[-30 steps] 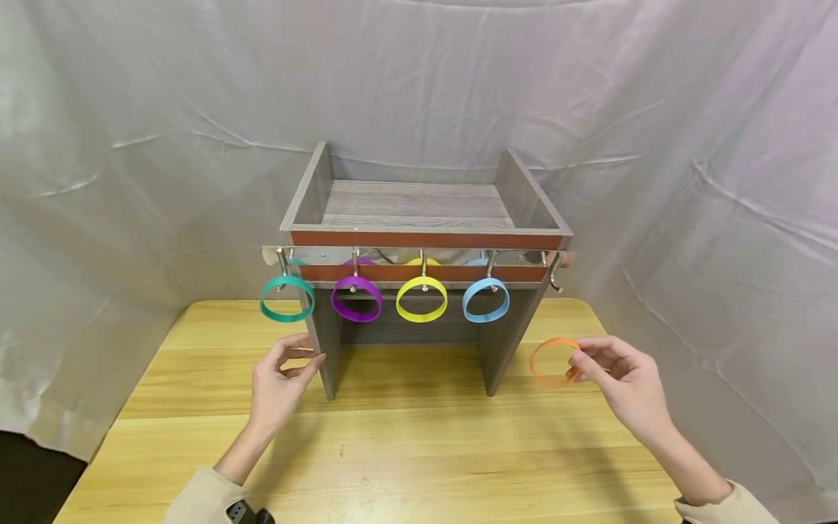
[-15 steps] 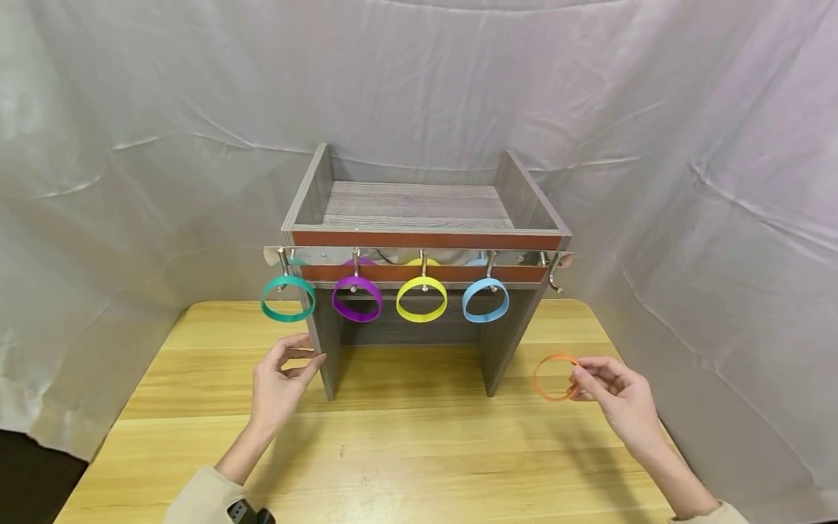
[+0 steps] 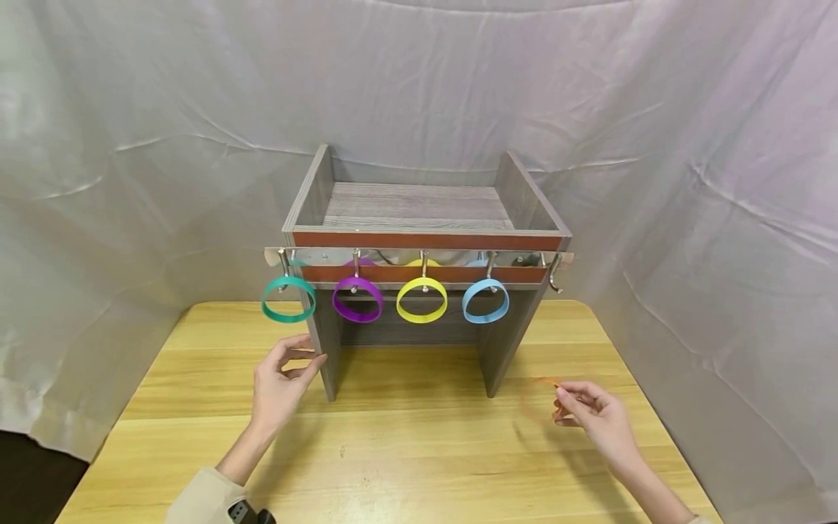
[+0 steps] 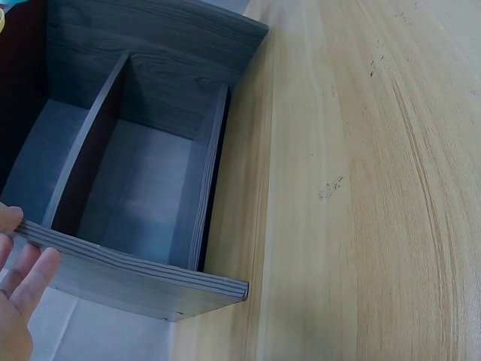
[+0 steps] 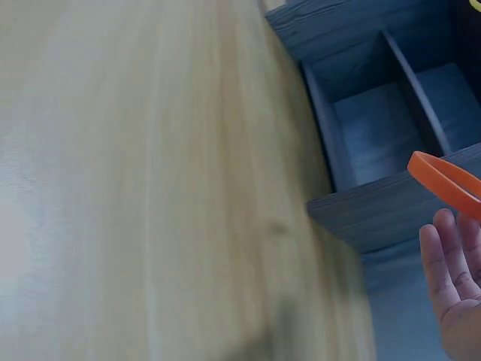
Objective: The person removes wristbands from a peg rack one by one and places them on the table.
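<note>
My right hand pinches an orange silicone wristband between thumb and fingers, low over the right side of the table; in the head view the band is blurred. On the other side, my left hand grips the front edge of the grey shelf unit's left side panel, thumb in front and fingers behind. Teal, purple, yellow and light blue wristbands hang from hooks on a metal rail along the unit's front. The rightmost hook carries no band.
The unit stands towards the back of a wooden table, with an open tray-like top. Grey cloth hangs behind it and down both sides. A dark device sits at the left sleeve.
My right hand has moved down and slightly left with the orange wristband, away from the hooks. My left hand and the hanging bands have stayed in place.
</note>
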Tool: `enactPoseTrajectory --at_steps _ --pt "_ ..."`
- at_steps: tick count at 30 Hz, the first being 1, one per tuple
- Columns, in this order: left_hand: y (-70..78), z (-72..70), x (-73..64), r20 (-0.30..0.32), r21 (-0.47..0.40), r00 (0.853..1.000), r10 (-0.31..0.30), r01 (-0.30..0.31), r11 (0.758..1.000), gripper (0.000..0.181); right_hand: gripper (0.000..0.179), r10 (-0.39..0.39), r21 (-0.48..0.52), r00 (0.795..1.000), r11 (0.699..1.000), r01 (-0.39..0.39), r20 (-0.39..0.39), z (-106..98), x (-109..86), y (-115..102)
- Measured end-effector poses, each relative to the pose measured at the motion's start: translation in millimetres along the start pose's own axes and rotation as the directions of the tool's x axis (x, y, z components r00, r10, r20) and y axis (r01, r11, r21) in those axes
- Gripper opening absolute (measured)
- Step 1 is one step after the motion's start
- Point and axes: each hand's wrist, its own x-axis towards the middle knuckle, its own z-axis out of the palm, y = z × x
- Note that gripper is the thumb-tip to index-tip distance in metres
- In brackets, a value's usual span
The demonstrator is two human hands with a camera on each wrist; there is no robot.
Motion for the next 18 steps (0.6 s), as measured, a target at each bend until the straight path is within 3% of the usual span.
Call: enactPoseTrajectory --at_steps 9,18 --pt "-1.5 0.5 -0.3 -0.005 0.009 1.000 0.016 -0.016 1.000 0.037 0.032 0.147 -0.038 0.989 0.989 -0.146 0.034 5.7 -2.4 15.8" --pt "-1.3 0.7 -0.4 -0.013 0.008 1.000 0.017 -0.017 1.000 0.038 0.032 0.246 0.014 0.962 0.968 -0.250 0.121 6.1 -4.2 34.9"
